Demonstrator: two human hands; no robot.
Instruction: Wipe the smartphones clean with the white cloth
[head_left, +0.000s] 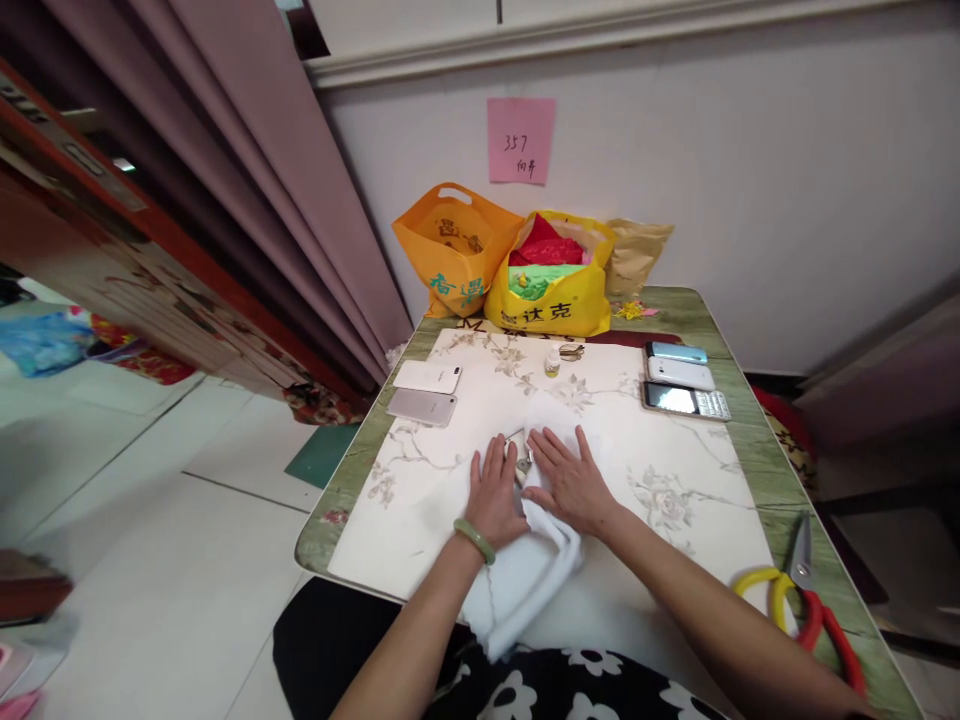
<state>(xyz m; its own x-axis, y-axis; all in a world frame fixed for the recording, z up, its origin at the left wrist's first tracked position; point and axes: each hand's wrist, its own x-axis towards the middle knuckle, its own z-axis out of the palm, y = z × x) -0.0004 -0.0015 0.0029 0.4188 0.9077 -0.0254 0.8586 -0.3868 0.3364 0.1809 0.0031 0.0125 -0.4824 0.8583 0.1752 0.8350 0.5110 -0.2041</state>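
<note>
- Black flower-print clothing (570, 685) fills the near edge at 6 o'clock.
- White cloth (525, 585) lies mid-desk (757, 440), its near end drooping over the edge toward 6 o'clock.
- Left hand (493, 492), wearing a green bangle (474, 540), and right hand (571, 482) press flat on the cloth side by side, fingers spread, gripping nothing.
- Small metal piece (519, 462) peeks out between the hands, too hidden to identify.
- Scissors (814, 600) lie at 4 o'clock, two phones (426, 392) at 10 o'clock, and bags (517, 270) at 12 o'clock.
</note>
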